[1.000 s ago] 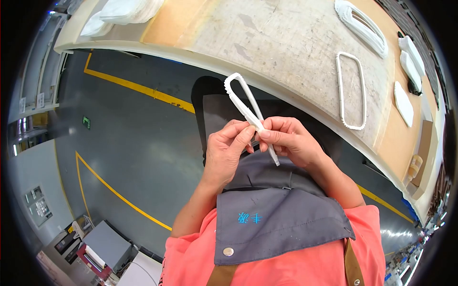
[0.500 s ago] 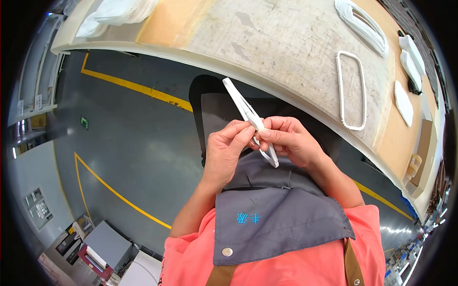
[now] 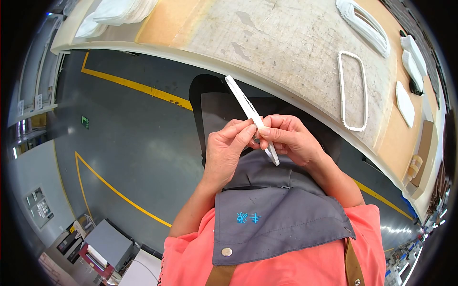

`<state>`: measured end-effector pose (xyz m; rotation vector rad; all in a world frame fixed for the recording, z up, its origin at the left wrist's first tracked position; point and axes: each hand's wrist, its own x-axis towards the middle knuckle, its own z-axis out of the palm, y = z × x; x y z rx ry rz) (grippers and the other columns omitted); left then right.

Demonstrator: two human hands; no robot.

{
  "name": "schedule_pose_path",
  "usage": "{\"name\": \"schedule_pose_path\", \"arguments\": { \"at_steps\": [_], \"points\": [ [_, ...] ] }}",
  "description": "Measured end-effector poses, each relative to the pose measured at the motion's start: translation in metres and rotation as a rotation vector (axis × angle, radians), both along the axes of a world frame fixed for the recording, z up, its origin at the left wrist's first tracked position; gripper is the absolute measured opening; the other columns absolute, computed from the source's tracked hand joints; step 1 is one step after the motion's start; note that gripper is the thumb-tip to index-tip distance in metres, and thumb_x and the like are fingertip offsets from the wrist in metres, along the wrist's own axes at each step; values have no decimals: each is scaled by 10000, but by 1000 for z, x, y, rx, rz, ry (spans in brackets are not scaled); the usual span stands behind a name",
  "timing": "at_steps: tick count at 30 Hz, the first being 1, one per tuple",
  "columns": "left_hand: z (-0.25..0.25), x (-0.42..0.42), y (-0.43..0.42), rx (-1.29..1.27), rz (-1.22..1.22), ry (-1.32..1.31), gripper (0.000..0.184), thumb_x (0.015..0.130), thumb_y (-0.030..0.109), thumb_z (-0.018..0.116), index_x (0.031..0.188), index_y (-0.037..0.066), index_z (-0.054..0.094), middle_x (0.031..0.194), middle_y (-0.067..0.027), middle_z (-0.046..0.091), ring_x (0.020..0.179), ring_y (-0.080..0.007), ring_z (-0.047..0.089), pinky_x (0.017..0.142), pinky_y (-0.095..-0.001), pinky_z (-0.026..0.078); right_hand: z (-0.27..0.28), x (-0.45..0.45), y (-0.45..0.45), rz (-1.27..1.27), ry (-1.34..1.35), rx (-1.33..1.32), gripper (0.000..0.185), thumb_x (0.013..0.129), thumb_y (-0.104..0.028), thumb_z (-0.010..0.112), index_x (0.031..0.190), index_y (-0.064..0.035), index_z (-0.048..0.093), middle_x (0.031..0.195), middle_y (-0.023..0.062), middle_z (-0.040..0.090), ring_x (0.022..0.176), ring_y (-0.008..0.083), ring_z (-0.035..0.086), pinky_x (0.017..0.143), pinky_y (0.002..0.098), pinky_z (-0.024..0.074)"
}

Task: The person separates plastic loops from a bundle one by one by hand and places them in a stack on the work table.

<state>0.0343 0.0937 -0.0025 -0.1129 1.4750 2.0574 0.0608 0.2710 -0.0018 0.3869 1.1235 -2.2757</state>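
Note:
Above my lap I hold a slim white oblong loop (image 3: 242,99), seen nearly edge-on and slanting from upper left to lower right. My left hand (image 3: 230,143) pinches it near its middle from the left, thumb against fingers. From the other side my right hand (image 3: 291,138) grips it between thumb and curled fingers. The fingertips of both hands almost meet and hide part of the loop. A similar white oblong frame (image 3: 341,90) lies flat on the worktable (image 3: 286,52), beyond my right hand.
A stack of white frames (image 3: 365,28) lies at the table's far right, near white flat pieces (image 3: 405,105). White sheets (image 3: 121,10) are piled at the upper left. A cardboard strip (image 3: 424,155) and a small yellowish bottle (image 3: 414,167) sit at the right edge.
The loop has turned slightly in my fingers, so its two sides look closer together, and its upper end has shifted a little. Both hands stay in nearly the same place.

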Motion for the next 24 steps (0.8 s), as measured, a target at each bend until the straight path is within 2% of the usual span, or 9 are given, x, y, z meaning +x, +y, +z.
{"name": "schedule_pose_path", "arguments": {
  "at_steps": [3,10,12,18,22,24],
  "points": [
    [-1,0,1,-51,0,52,223,919,98,574,1092,-14,658,939,-58,600,757,-105,591,699,-225,508,1,0,0,-2,28,55,174,898,-246,625,857,-77,635,690,-21,620,500,-1,358,458,169,235],
    [1,-1,1,-171,-6,211,215,895,69,606,1083,-21,658,928,-57,589,767,-98,598,671,-211,515,11,-1,-2,7,144,284,206,917,-229,608,916,-24,629,762,-13,614,678,27,514,576,180,395],
    [2,-2,2,-217,10,235,195,884,43,605,1056,-19,672,905,-65,602,716,-94,590,647,-208,498,3,2,-4,-8,207,350,225,921,-224,603,931,0,624,779,-8,612,733,38,541,618,191,425],
    [-4,-2,-1,-279,17,298,177,877,29,602,1025,-20,684,875,-70,615,695,-93,592,640,-205,494,15,2,-7,67,227,550,235,924,-205,596,933,29,609,793,11,615,737,48,552,652,203,456],
    [1,-3,-1,-148,68,164,179,876,22,594,1024,-26,683,877,-75,618,699,-99,598,663,-211,500,15,2,-7,14,227,449,222,923,-195,596,938,26,613,803,19,624,734,53,559,659,209,465],
    [0,-3,-4,-135,42,158,190,880,36,606,1042,-42,667,919,-67,611,752,-106,609,697,-219,517,12,2,-7,8,225,427,221,924,-193,594,940,26,613,815,26,633,742,58,564,668,212,469]
  ]
}}
